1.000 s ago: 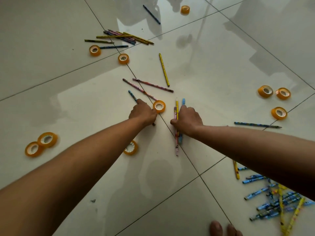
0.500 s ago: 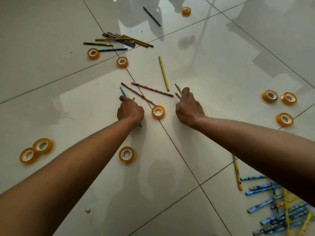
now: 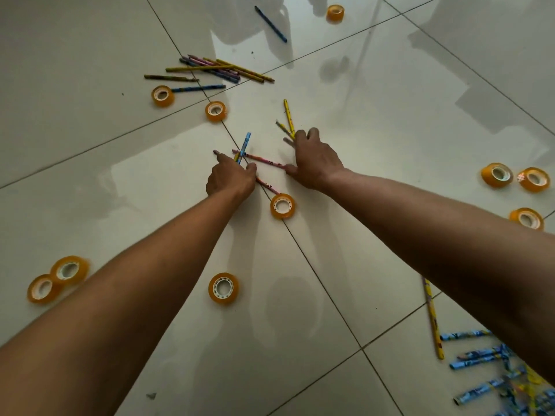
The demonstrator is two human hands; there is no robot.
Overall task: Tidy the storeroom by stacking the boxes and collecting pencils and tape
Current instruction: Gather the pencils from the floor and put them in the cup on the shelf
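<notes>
Dim daylight glares off the glossy floor (image 3: 390,121); wide-angle edges bend, blurred.

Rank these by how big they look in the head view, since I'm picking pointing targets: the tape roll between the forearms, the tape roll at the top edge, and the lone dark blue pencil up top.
1. Tape roll between the forearms.
2. Dark blue pencil, longest across but thin.
3. Tape roll at the top edge.
The near roll's lead probably owes much to closeness to the camera.
</notes>
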